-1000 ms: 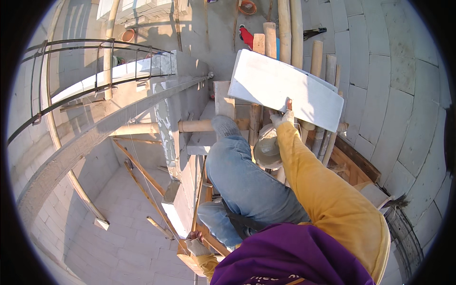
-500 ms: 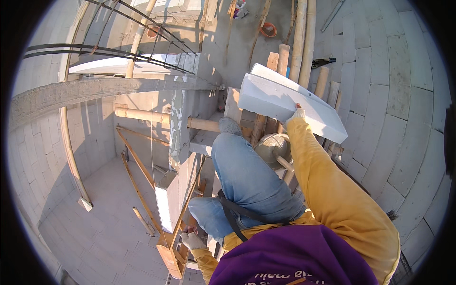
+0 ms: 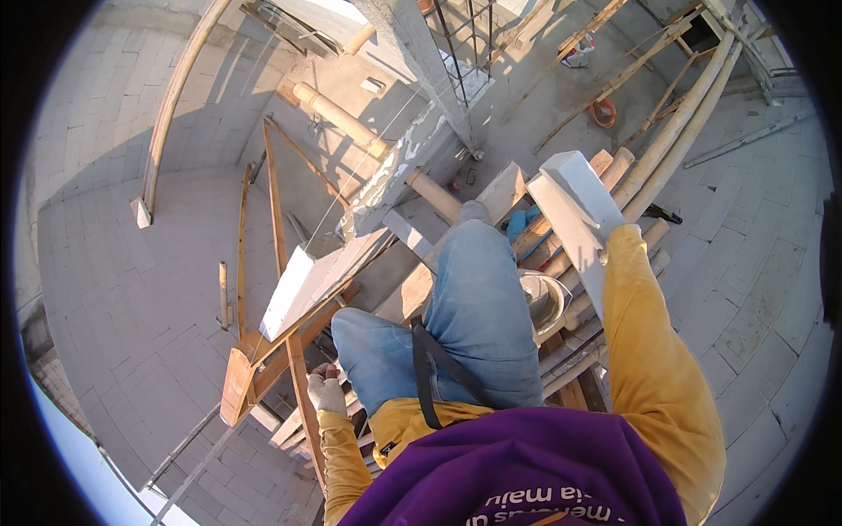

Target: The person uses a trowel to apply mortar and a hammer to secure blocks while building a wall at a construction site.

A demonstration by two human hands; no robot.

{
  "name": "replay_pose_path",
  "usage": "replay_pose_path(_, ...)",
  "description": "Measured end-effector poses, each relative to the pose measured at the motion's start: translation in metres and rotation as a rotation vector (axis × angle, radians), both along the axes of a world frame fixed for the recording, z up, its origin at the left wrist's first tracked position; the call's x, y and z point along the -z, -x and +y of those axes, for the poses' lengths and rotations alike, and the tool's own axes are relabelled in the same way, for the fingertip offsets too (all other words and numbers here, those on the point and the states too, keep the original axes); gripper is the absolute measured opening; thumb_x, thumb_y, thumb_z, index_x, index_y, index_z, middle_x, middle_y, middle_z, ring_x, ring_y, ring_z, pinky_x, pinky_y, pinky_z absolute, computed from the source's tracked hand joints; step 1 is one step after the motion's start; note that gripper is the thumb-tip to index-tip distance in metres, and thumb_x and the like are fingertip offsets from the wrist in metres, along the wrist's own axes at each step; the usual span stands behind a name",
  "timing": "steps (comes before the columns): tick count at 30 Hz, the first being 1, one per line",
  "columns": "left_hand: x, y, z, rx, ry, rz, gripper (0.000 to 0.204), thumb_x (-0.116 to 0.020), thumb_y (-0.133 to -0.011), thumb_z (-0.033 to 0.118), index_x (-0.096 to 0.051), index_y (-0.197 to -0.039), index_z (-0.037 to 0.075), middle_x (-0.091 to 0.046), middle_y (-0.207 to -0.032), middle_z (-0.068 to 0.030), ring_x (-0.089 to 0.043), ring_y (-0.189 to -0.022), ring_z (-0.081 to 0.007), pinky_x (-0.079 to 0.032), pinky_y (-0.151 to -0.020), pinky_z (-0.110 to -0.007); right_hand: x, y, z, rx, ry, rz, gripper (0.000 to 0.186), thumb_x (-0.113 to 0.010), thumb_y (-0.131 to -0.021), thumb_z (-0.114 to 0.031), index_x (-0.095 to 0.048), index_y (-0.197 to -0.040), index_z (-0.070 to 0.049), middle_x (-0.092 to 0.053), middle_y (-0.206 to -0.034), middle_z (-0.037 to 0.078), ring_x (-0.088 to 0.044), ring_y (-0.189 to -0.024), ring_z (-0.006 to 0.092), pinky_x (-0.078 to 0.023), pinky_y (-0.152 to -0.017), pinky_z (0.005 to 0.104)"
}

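Observation:
My right hand (image 3: 605, 252) grips a long white lightweight concrete block (image 3: 574, 197), tilted above the bamboo poles on my right. The yellow sleeve and the block hide most of that hand. My left hand (image 3: 327, 389), in a pale glove with bare fingertips, is beside a timber board (image 3: 301, 386) near my knee. Its fingers are curled, and what they hold, if anything, is too small to tell. Another white block (image 3: 288, 294) sits on the wall top at left, beside a wooden bracket (image 3: 237, 386) and a taut string. A mortar bucket (image 3: 545, 300) stands right of my leg.
I sit high up on planks and poles. Left of the wall there is a drop to a lower floor (image 3: 149, 298). A concrete beam (image 3: 421, 66) and steel bars (image 3: 465, 44) are ahead. Long bamboo poles (image 3: 680, 127) and an orange bucket (image 3: 602, 112) lie beyond the block.
The view has turned, so the surroundings swing round. In my right hand the block has tilted and swung to point more toward me. My left hand stays low, with its fingers curled.

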State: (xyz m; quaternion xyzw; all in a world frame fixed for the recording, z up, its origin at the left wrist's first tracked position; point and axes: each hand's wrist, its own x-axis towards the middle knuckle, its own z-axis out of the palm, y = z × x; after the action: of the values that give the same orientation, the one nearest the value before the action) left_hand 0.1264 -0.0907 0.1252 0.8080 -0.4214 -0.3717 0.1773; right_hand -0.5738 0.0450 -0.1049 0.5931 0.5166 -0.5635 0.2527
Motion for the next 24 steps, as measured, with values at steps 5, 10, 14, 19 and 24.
replay_pose_path(5, -0.011, -0.001, 0.024, -0.034, -0.053, -0.051, 0.019, -0.066, -0.097, 0.018, -0.064, -0.101, -0.001, -0.066, -0.086, -0.0055, -0.059, -0.078, -0.0126, -0.049, -0.073, -0.029, -0.035, -0.006, -0.013, -0.063, -0.219, -0.091, 0.057, -0.051, -0.091, -0.056, -0.053, -0.138, -0.023, -0.057, -0.131, 0.008, -0.055, -0.117, 0.0298, -0.047, -0.092, 0.0517)
replay_pose_path(10, -0.025, 0.001, 0.031, -0.092, -0.071, -0.114, 0.02, -0.069, -0.095, 0.017, -0.065, -0.099, -0.001, -0.067, -0.086, -0.003, -0.06, -0.077, -0.0115, -0.048, -0.072, -0.026, -0.09, -0.069, 0.023, -0.903, -0.289, -0.125, 0.065, -0.061, -0.089, -0.054, -0.051, -0.141, -0.016, -0.058, -0.13, 0.014, -0.057, -0.12, 0.0306, -0.047, -0.095, 0.047)
replay_pose_path(14, -0.024, -0.006, 0.046, -0.096, -0.148, -0.189, 0.024, -0.068, -0.096, 0.02, -0.065, -0.104, -0.003, -0.068, -0.086, -0.0063, -0.06, -0.078, -0.0137, -0.05, -0.074, -0.03, -0.108, -0.071, 0.042, -2.041, -1.158, 0.34, 0.094, -0.088, -0.069, -0.044, -0.046, -0.14, 0.0, -0.055, -0.137, 0.024, -0.056, -0.125, 0.039, -0.048, -0.101, 0.0457)
replay_pose_path(19, -0.032, -0.002, 0.032, 0.046, -0.145, -0.307, 0.025, -0.068, -0.096, 0.022, -0.066, -0.107, -0.001, -0.07, -0.085, -0.0109, -0.063, -0.076, -0.0171, -0.05, -0.072, -0.033, -0.094, -0.037, 0.047, -2.229, -0.997, 0.509, 0.111, -0.097, -0.058, -0.026, -0.036, -0.149, -0.004, -0.048, -0.148, 0.021, -0.055, -0.128, 0.0398, -0.049, -0.103, 0.0458)
replay_pose_path(24, -0.045, -0.01, 0.032, -0.089, -0.203, -0.302, 0.029, -0.069, -0.094, 0.024, -0.067, -0.107, -0.001, -0.07, -0.087, -0.0129, -0.065, -0.08, -0.0209, -0.052, -0.075, -0.035, -0.074, -0.022, 0.06, -2.213, -0.852, 0.468, 0.1, -0.093, -0.061, -0.012, -0.041, -0.145, -0.005, -0.063, -0.128, 0.023, -0.064, -0.116, 0.0387, -0.053, -0.097, 0.0435)
